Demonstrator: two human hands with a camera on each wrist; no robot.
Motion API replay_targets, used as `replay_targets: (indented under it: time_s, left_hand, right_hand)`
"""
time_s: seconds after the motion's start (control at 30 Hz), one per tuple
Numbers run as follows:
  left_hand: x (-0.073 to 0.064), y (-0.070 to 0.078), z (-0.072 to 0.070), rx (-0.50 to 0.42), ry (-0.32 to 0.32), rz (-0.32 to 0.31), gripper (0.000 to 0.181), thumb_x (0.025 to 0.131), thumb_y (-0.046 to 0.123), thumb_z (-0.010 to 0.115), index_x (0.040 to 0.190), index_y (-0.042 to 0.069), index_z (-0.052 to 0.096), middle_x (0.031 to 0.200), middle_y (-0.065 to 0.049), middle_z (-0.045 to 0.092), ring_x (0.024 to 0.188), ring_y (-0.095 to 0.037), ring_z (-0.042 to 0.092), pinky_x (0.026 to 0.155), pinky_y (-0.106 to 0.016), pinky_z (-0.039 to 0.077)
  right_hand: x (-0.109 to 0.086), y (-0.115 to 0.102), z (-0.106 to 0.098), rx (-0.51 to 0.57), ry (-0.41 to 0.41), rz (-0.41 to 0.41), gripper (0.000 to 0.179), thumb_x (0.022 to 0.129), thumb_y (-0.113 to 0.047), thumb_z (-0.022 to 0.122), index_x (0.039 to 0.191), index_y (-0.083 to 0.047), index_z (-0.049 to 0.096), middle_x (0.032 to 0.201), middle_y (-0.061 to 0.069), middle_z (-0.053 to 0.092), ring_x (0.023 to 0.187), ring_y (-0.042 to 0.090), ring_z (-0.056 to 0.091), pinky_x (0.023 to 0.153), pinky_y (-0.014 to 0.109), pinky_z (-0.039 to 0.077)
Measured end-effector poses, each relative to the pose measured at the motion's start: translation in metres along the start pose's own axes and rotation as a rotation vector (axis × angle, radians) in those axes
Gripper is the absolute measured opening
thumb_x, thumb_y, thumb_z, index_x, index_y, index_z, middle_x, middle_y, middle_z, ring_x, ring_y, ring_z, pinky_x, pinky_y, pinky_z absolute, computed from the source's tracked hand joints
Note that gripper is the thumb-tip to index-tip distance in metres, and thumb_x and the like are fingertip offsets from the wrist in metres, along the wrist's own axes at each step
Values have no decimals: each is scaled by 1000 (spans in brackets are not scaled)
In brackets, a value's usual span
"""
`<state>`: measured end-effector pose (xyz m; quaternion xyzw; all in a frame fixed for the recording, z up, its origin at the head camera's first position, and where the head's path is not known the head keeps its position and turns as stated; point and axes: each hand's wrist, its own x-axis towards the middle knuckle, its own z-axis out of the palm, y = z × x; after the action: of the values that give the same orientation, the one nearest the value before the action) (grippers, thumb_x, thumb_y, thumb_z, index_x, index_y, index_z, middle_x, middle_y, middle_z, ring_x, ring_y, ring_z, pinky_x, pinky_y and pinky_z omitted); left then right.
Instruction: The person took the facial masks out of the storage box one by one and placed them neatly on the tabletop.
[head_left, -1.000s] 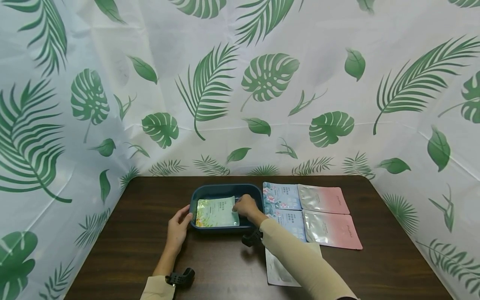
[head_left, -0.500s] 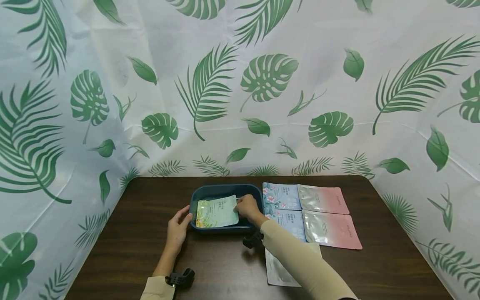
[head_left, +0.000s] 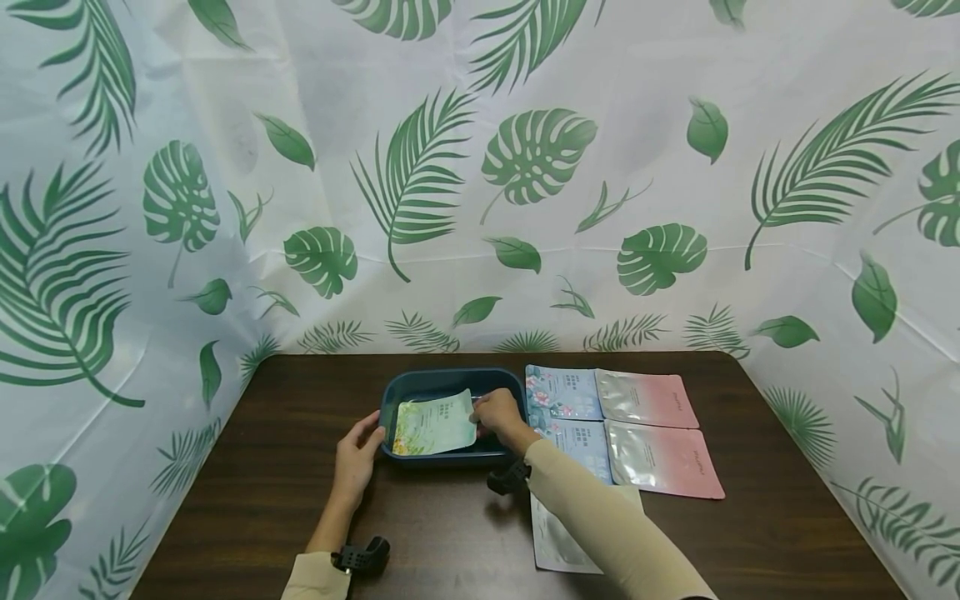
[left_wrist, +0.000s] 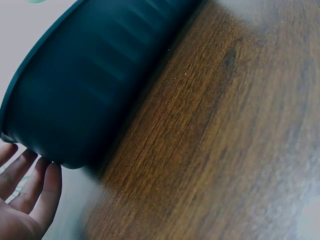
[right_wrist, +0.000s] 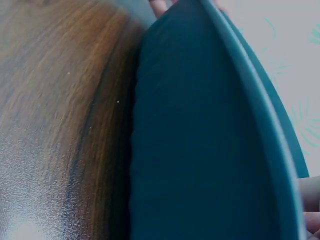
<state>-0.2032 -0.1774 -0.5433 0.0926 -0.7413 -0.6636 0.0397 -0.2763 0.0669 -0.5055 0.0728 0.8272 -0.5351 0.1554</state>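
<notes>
A dark blue-green plastic bin (head_left: 408,383) stands on the table, with a pale green sheet mask packet (head_left: 435,425) printed with yellow flowers inside it. My right hand (head_left: 497,412) reaches over the near rim and pinches the packet's right edge, which is tilted up. In the right wrist view the bin's long wall (right_wrist: 200,130) hides most of that hand, leaving a few fingers (right_wrist: 311,220) at the edge. My left hand (head_left: 357,458) touches the bin's left end; in the left wrist view its extended fingers (left_wrist: 47,192) rest against the outer wall.
Right of the bin lie two blue floral mask packets (head_left: 562,393) and two pink-and-silver ones (head_left: 663,458), in rows. A silvery packet (head_left: 558,537) lies nearer, partly under the right sleeve (head_left: 600,517). A leaf-print cloth (head_left: 555,275) hangs behind the brown table (head_left: 300,400).
My right hand has shifted slightly right and raised the green packet's right edge, so the packet now sits tilted and a little turned. The left hand and bin have stayed in place.
</notes>
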Motion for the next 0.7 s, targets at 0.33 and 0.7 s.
replay_targets:
  time_s: [0.33,0.7]
  left_hand:
    - [-2,0,1,-14,1,11,43,101,15,53,141,0,48,141,-24,51,113,-27,57,76,-13,49]
    - [-1,0,2,12,13,13,44,101,18,53,141,2,48,143,-22,50,113,-25,57,76,-13,48]
  right_hand:
    - [-1,-4,-10,85,-6,-53,15,84,6,65,98,9,70,99,21,68,57,15,58,49,21,49]
    - [-8,-16,-26,148,1,-39,18,86,5,63,102,9,69,98,21,69,58,14,58,51,20,49]
